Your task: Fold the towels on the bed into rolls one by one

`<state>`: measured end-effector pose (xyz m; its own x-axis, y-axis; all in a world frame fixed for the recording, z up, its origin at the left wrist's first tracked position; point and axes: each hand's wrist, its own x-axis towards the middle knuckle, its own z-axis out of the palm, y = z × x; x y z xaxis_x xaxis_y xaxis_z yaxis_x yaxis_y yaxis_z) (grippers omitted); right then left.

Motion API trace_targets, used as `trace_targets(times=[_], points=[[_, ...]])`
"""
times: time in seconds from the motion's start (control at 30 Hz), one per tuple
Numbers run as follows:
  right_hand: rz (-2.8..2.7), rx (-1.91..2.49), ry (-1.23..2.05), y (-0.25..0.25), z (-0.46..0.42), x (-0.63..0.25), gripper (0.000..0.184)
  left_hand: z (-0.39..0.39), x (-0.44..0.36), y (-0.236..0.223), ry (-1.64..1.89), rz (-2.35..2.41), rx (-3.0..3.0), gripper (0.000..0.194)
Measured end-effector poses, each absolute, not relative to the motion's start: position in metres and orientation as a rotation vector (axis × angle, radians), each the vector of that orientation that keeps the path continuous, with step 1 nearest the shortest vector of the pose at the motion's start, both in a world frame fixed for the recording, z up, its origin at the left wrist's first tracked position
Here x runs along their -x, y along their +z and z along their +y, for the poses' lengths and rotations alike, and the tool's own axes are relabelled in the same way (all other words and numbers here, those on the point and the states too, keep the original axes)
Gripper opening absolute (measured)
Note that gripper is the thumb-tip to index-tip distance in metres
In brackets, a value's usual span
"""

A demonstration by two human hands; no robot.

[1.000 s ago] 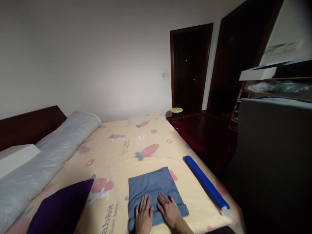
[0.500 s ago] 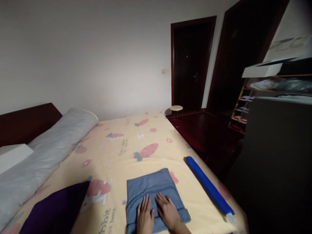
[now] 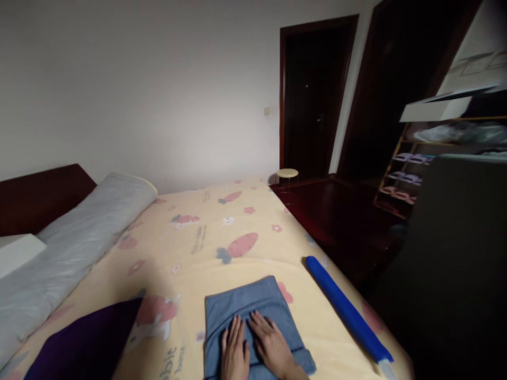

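A folded grey-blue towel [image 3: 242, 296] lies on the patterned yellow bedsheet [image 3: 198, 285], its lower part cut off by the bottom of the view. My left hand [image 3: 236, 351] rests flat on it, fingers stretched forward and close together. Beside it, my right hand [image 3: 273, 345] also lies palm down on the towel, fingers extended and pointing up and left. Neither hand grips anything. To the right, a long rolled blue cloth [image 3: 348, 311] with a whitish tag at its near end lies along the bed edge. At the left lies a dark purple cloth [image 3: 85, 338].
A grey rolled bedding bundle [image 3: 95, 227] runs along the headboard [image 3: 43, 198], with a white box [image 3: 19, 250] at far left. Beyond the bed stand a round stool [image 3: 287, 173] and a shoe rack [image 3: 400, 174]. A dark panel [image 3: 455, 253] rises at right.
Both hands have slid slightly forward over the towel, staying flat. The view has shifted a little, showing more slippers on the rack. The cloths remain in place on the bed.
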<state>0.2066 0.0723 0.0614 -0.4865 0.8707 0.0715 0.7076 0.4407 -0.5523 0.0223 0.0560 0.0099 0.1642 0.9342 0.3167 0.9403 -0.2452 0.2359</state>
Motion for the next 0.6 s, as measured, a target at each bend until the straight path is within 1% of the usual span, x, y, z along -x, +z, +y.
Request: trace_targets(times=[0.07,0.13,0.27,0.37,0.47,0.6], points=[[-2.410,1.264,0.765,0.066,0.073,-0.200,0.066,0.059,-0.024,0.017,-0.555,-1.922,2.506,0.057],[-2.398,1.352,0.768,0.067,0.080,-0.204,0.062,0.061,-0.017,0.026,-0.453,-1.961,2.546,0.058],[-2.213,1.766,0.561,0.063,0.101,-0.233,0.058,0.062,0.019,0.039,-0.279,-2.195,2.255,0.052],[-2.107,1.929,0.449,0.061,0.108,-0.249,0.058,0.062,0.042,0.039,-0.198,-2.279,2.063,0.048],[-2.146,1.841,0.473,0.062,0.102,-0.241,0.056,0.065,0.045,0.038,-0.229,-2.203,2.027,0.047],[-2.375,1.369,0.670,0.065,0.084,-0.205,0.057,0.071,0.020,0.040,-0.280,-2.023,2.305,0.053]])
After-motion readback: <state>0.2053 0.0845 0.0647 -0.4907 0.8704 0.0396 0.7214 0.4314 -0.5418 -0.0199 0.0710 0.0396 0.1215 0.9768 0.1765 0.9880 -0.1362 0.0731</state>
